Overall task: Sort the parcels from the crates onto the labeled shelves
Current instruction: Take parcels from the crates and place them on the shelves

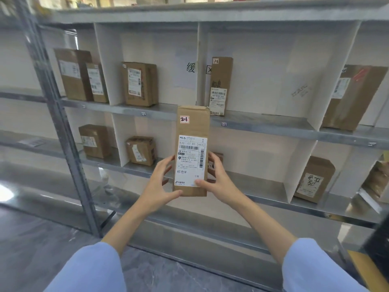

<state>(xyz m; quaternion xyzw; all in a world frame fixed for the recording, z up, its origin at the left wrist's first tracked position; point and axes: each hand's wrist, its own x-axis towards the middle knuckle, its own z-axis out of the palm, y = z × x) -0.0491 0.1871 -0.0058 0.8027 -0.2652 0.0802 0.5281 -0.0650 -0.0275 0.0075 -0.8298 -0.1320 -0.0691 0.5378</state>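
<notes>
A grey metal rack (263, 125) fills the far side of the room, its long shelves running left to right and split into bays by white upright dividers (107, 66). Below it, on the near side, lies a dark grey stone-patterned floor (42, 239). Brown cardboard boxes stand in the bays: on the upper shelf a pair at the far left (73, 74), one (140, 84) in the next bay, a tall one (220, 85) in the middle bay and a leaning one (353, 98) at the right. The lower shelf holds more boxes (94, 141).

The parcel (192, 123), a tall brown carton, is held upright in the air near the middle of the rack, in front of the shelf edge. The left hand (156, 186) grips its lower left edge, thumb at the bottom corner. The right hand (219, 180) grasps the right edge, thumb pressed on the white shipping label (190, 161). Light blue sleeves (90, 268) cover both arms. A sticker (184, 119) near the carton's top reads "2-1". A small tag (224, 124) on the shelf edge reads "1-3".
</notes>
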